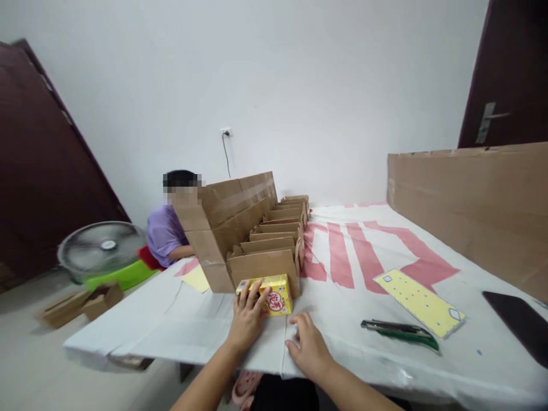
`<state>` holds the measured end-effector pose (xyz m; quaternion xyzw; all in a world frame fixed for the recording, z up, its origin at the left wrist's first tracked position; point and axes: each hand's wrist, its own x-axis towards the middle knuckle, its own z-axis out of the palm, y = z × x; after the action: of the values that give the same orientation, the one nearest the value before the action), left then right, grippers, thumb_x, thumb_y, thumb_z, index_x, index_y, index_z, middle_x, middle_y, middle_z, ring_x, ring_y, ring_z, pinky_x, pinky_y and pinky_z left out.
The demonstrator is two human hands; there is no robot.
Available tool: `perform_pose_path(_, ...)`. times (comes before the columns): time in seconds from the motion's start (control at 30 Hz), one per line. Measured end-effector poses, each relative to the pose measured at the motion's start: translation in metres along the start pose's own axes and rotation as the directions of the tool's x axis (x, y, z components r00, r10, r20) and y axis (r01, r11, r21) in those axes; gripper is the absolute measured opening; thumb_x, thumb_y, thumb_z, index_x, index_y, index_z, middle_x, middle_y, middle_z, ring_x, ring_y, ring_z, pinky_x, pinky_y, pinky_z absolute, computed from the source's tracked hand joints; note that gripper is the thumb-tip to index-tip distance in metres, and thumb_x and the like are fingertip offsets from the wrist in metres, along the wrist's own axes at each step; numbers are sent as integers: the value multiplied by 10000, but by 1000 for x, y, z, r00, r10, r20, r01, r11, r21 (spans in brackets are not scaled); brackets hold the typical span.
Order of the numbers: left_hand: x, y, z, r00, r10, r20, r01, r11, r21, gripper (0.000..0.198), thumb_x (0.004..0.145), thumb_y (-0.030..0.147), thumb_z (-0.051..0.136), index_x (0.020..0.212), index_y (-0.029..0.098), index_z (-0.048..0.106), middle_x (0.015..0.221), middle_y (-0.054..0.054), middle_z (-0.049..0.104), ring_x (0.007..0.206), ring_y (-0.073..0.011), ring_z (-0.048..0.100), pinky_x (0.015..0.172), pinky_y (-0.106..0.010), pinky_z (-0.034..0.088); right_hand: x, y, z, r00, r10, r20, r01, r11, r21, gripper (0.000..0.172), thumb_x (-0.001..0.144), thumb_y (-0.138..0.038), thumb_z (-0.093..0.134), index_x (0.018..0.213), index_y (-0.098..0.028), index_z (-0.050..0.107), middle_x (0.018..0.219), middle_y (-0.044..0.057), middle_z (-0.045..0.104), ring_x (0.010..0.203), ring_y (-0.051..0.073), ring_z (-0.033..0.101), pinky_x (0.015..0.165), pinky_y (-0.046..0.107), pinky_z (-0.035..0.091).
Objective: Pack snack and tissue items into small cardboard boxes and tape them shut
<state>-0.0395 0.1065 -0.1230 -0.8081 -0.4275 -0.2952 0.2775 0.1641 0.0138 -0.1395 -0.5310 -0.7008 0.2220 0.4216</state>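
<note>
A small yellow carton (280,297) with red lettering stands on the table, close against the front of a row of cardboard dividers (265,265). My left hand (248,319) is on the carton, its fingers bent over the front face and up to the top edge; the thumb is hidden. To the right, my right hand (309,348) rests by the table's near edge with its fingers loosely curled. Thumb and index finger are apart, and nothing shows between them. It is close to the carton but does not touch it.
A green utility knife (406,334), a yellow card (419,302) and a dark flat object (518,325) lie on the covered table (205,342). A cardboard panel (471,194) stands along the right. Beyond the dividers sits a person (165,231), near a fan (103,248).
</note>
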Motion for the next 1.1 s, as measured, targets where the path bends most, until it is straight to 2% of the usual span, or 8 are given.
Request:
perform_pose_path(0.17, 4, -16, 14, 1000, 3, 18, -3, 1000, -1, 546, 815, 151, 554, 1350, 247, 494, 1447, -123, 442, 1413, -364, 206, 1056, -538, 296, -2, 1, 2, 1000, -6, 0, 6, 1000, -15, 366, 719, -119, 571, 1070, -200, 501, 1095, 62, 528, 858, 185, 584, 836, 326, 472)
perform_pose_path(0.33, 2, -22, 21, 998, 47, -49, -44, 998, 54, 474, 856, 176, 538, 1323, 257, 525, 1453, -146, 424, 1439, -369, 141, 1090, -587, 211, -1, 5, 3, 1000, -22, -10, 22, 1000, -9, 364, 722, -115, 568, 1070, -198, 501, 1104, 62, 527, 865, 182, 586, 839, 322, 472)
perform_pose_path(0.43, -2, -15, 18, 988, 63, -144, -43, 990, 135, 408, 875, 184, 534, 1271, 275, 569, 1418, -161, 444, 1407, -364, 237, 1086, -605, 198, -1, 5, 3, 1000, -18, -9, 18, 1000, -8, 359, 724, -117, 572, 1065, -206, 505, 1098, 55, 529, 863, 179, 587, 834, 316, 473)
perform_pose_path(0.53, -4, -8, 12, 973, 74, -220, -36, 985, 171, 329, 867, 211, 573, 1183, 287, 625, 1299, -142, 537, 1288, -334, 406, 1043, -539, 285, -1, 5, 3, 1000, -24, -11, 24, 1000, -4, 352, 725, -113, 570, 1058, -209, 507, 1096, 52, 530, 861, 175, 588, 834, 309, 472)
perform_pose_path(0.63, -2, -6, 9, 979, 101, -179, -78, 988, 132, 171, 870, 214, 570, 990, 247, 687, 1044, -110, 632, 1022, -269, 548, 884, -412, 401, -2, 4, 2, 1000, -26, -8, 26, 1000, -1, 357, 723, -109, 569, 1060, -210, 507, 1099, 51, 532, 870, 175, 589, 841, 309, 471)
perform_pose_path(0.73, 0, -7, 7, 989, 108, -101, -98, 991, 93, 124, 875, 214, 554, 843, 211, 673, 857, -75, 627, 791, -220, 535, 736, -346, 417, -2, 3, 1, 1000, -25, 4, 25, 1000, -2, 352, 723, -110, 570, 1057, -206, 513, 1098, 54, 534, 883, 182, 586, 843, 314, 471)
perform_pose_path(1.1, 2, -9, 6, 1000, 11, -24, -11, 1000, 15, 151, 893, 183, 482, 942, 186, 625, 981, -86, 608, 878, -223, 550, 782, -347, 462, -3, 0, -1, 999, -42, 11, 42, 999, -33, 320, 728, -121, 559, 1033, -209, 522, 1072, 47, 551, 898, 181, 588, 836, 299, 466)
